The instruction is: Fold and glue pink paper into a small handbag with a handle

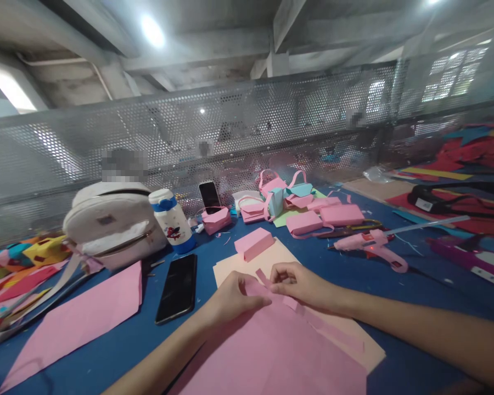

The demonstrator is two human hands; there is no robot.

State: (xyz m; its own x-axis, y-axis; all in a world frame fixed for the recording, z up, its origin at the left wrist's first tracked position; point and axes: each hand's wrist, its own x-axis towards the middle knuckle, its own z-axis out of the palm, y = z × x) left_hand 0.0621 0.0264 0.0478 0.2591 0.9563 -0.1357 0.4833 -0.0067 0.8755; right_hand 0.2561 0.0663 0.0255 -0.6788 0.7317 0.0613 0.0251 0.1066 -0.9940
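Note:
A large pink paper sheet [267, 345] lies in front of me, partly over cream-coloured sheets [222, 267]. My left hand [236, 299] has its thumb on top of the pink sheet's far corner and its fingers curled at the edge. Just right of it, my right hand [296, 282] is closed in a pinch at a narrow pink paper strip [262, 276] along the sheet's edge. The fingertips partly hide where strip and sheet meet. Beyond both hands stands a folded pink paper box [254, 243] on the cream sheets.
Left are a black phone [176, 288], a pink sheet stack [86, 318], a bottle [172, 222] and a white backpack [113, 225]. Small pink paper bags [304, 223] stand at the back. A pink glue gun [370, 247] lies right, with a glue stick protruding. A perforated metal screen [239, 131] rises behind.

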